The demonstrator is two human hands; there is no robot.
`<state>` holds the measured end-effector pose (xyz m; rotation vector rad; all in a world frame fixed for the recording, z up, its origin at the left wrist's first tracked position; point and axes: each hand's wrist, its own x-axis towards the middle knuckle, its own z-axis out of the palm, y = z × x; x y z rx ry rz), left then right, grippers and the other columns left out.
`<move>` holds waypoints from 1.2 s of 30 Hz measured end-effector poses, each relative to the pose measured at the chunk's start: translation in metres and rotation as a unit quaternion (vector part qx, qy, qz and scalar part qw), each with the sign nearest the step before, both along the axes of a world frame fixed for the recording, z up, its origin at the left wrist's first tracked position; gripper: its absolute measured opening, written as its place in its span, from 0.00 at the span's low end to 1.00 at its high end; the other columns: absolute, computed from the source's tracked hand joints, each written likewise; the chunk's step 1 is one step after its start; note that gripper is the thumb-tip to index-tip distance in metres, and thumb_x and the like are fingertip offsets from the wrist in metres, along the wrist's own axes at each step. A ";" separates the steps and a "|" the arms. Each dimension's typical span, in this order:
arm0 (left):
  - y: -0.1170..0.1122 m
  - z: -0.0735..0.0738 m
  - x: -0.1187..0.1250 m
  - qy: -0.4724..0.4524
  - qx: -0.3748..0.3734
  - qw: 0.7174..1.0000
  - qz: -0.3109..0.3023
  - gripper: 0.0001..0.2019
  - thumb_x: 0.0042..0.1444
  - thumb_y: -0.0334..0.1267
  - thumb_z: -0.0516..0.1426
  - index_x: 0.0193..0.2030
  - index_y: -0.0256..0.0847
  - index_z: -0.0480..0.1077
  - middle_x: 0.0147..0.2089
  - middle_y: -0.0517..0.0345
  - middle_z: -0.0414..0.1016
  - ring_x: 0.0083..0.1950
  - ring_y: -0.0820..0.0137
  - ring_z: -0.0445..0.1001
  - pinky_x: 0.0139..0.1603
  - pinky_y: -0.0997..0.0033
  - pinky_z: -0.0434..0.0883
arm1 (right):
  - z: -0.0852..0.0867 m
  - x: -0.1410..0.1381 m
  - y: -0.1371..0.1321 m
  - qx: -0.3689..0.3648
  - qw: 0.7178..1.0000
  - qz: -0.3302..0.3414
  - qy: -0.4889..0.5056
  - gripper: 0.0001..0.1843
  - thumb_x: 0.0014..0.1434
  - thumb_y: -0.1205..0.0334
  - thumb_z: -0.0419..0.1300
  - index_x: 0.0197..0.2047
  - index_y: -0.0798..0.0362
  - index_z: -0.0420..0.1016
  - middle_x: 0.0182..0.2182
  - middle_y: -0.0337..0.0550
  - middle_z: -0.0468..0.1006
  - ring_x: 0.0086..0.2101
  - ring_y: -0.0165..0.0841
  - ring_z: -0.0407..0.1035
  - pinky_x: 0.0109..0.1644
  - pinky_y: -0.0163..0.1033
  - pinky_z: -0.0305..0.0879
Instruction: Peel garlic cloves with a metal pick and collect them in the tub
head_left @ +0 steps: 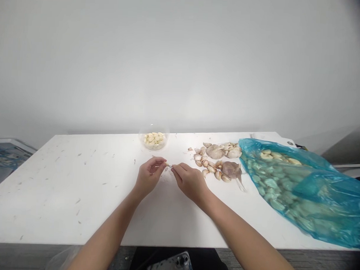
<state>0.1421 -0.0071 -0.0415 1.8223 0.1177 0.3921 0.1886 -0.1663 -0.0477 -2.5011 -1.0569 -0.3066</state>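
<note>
Left hand (149, 177) half closed, fingertips (161, 161) pinched around a small pale piece of garlic (166, 166), too small to make out in detail. Right hand (190, 182) also half closed, finger pads (174, 169) drawn to a point at the same piece from the other side, with a thin bright sliver (169, 166) between the two grips, its material impossible to tell. Both hands close together, just above a white table (62, 194), forearms reaching in from the bottom of the view. Straight ahead near the far edge, a clear plastic bowl (154, 145) of peeled garlic cloves (153, 139). Just right of the right hand, a scatter of unpeeled cloves (211, 168) around garlic bulbs (215, 152), near but not touching the fingers. Further right, a crumpled blue plastic bag (313, 195) on the table, full of pale cloves (272, 183) showing through the film. Flecks of garlic skin (84, 159) across the left of the table. Below the front edge, a phone (172, 264) in a patterned case, against dark cloth (146, 260).
</note>
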 end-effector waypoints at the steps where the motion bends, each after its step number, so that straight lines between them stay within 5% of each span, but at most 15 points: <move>1: 0.000 0.000 0.000 0.000 0.000 1.000 -0.001 0.11 0.54 0.41 0.58 0.39 0.34 0.69 0.37 0.52 0.72 0.39 0.70 0.73 0.43 0.69 0.73 | 0.000 0.000 0.000 -0.005 1.000 0.001 0.000 0.14 0.64 0.63 0.47 0.41 0.51 0.74 0.32 0.39 0.73 0.28 0.27 0.68 0.26 0.34 0.49; 23: -0.005 0.008 -0.003 0.056 -0.073 0.996 0.001 0.15 0.50 0.42 0.61 0.36 0.31 0.67 0.33 0.48 0.74 0.37 0.67 0.75 0.42 0.67 0.72 | -0.002 0.002 0.001 0.108 0.991 0.002 -0.083 0.15 0.64 0.60 0.48 0.41 0.54 0.75 0.29 0.38 0.73 0.25 0.27 0.67 0.24 0.33 0.52; 36: -0.003 0.014 -0.003 0.133 -0.297 0.945 -0.010 0.15 0.45 0.39 0.65 0.32 0.32 0.65 0.35 0.50 0.76 0.41 0.68 0.75 0.53 0.60 0.69 | 0.000 0.001 0.001 0.142 0.985 0.018 -0.095 0.12 0.64 0.63 0.50 0.41 0.54 0.75 0.32 0.39 0.74 0.29 0.25 0.69 0.26 0.30 0.55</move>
